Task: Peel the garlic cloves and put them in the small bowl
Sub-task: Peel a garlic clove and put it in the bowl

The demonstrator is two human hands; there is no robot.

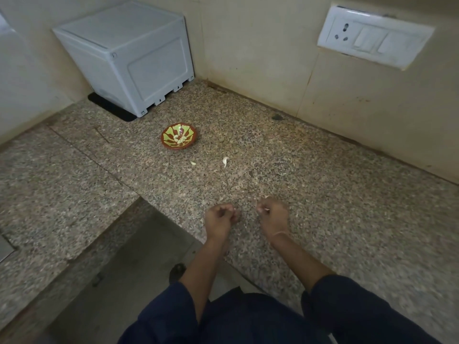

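A small brown bowl (179, 139) with a yellow-green pattern sits on the granite counter (323, 194), holding several peeled garlic cloves (179, 138). An unpeeled clove (225, 161) lies to the bowl's front right, and a small pale piece (193, 163) lies in front of the bowl. Near the counter's front edge, my left hand (219, 220) has its fingers curled and pinches something small and pale at its fingertips. My right hand (273, 214), a little to the right, pinches a thin pale scrap, probably garlic skin. The two hands are apart.
A white plastic box (129, 55) stands on a black mat in the back left corner. A socket and switch plate (375, 36) is on the right wall. The counter steps down to the floor at the lower left, next to my legs.
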